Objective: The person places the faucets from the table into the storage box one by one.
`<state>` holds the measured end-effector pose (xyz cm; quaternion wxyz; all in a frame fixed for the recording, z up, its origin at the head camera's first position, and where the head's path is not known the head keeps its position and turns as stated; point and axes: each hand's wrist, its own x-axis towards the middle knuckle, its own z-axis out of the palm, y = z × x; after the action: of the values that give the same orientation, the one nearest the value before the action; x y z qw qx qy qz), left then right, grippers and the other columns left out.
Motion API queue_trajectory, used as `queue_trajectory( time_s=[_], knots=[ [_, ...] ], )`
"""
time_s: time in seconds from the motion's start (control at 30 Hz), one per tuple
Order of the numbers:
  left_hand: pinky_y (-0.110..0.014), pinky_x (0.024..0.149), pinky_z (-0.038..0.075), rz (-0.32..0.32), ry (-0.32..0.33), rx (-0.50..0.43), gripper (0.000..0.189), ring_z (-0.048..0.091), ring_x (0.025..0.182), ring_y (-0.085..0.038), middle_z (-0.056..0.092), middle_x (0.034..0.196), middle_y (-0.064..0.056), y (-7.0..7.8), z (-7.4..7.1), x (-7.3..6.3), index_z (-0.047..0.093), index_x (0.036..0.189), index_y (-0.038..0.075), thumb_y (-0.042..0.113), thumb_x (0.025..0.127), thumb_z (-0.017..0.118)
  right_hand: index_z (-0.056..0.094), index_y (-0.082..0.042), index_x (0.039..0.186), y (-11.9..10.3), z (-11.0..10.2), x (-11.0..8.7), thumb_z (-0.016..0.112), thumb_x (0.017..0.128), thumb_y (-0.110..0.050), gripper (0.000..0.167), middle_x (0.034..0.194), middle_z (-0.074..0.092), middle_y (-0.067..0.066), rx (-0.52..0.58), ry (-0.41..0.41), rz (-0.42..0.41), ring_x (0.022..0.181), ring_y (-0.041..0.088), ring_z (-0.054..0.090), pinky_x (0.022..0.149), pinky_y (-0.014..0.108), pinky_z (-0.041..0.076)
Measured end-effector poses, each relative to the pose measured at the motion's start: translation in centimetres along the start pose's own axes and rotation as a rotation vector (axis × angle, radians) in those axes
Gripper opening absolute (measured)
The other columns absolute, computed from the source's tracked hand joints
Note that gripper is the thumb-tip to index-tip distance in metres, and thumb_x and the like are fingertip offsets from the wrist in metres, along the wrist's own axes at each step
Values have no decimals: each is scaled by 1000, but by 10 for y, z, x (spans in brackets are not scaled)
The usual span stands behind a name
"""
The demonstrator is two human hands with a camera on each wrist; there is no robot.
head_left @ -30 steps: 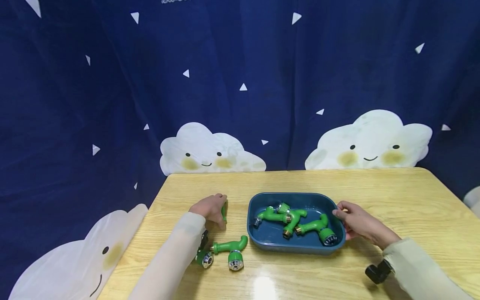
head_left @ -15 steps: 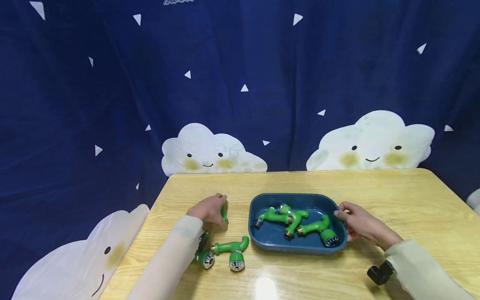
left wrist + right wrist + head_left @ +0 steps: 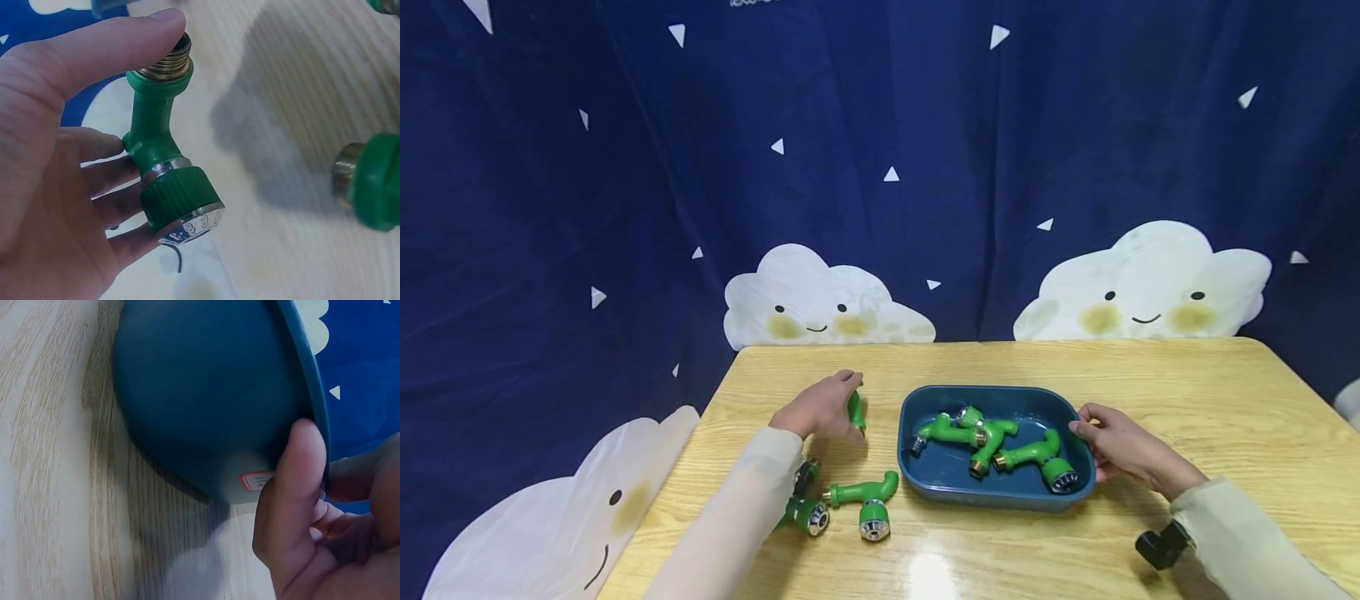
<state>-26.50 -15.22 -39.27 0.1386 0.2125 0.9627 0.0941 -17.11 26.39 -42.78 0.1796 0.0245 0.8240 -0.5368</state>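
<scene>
The left hand, left of centre in the head view, grips a green tap, thumb on its threaded end. Right of centre, the right hand pinches the right rim of a blue bin. Three green taps lie inside; two others lie lower left of the bin on the wooden table.

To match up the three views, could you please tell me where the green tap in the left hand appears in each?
Head: green tap, just left of centre in the lower half, partly hidden by the left hand.
Left wrist: left of centre, threaded end up, knob down.
Right wrist: not in it.
Shared landmark: wooden tabletop, in all three.
</scene>
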Motion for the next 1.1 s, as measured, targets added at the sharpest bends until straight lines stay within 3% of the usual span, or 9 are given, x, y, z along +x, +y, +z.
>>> queue_trajectory(
  time_s=[0.33,0.47,0.7,1.1],
  knots=[
    [-49,117,36,23,52,-29,105,34,149,-34,27,164,-12,10,-14,-6,24,158,11,34,76,86,40,0,97,1,0,1,38,107,-18,20,62,38,-2,-8,-11,-10,53,10,49,50,27,52],
    [-46,118,35,67,86,-17,106,35,148,-32,28,163,-12,19,-20,-5,25,158,11,37,74,86,40,1,98,2,-2,2,37,108,-18,22,62,38,-3,-21,-7,-13,50,9,47,50,26,52],
    [-46,119,35,134,90,5,108,33,149,-32,27,164,-13,41,-31,-8,25,158,9,38,74,86,40,1,99,1,0,1,39,107,-17,20,63,38,-2,-12,-4,-7,52,10,46,50,26,52],
    [-44,118,37,243,83,41,108,35,149,-29,27,164,-10,67,-37,-10,25,158,10,40,74,85,40,2,100,3,-1,2,38,107,-18,21,62,38,-2,-7,-12,-10,52,10,47,50,27,52]
  ],
)
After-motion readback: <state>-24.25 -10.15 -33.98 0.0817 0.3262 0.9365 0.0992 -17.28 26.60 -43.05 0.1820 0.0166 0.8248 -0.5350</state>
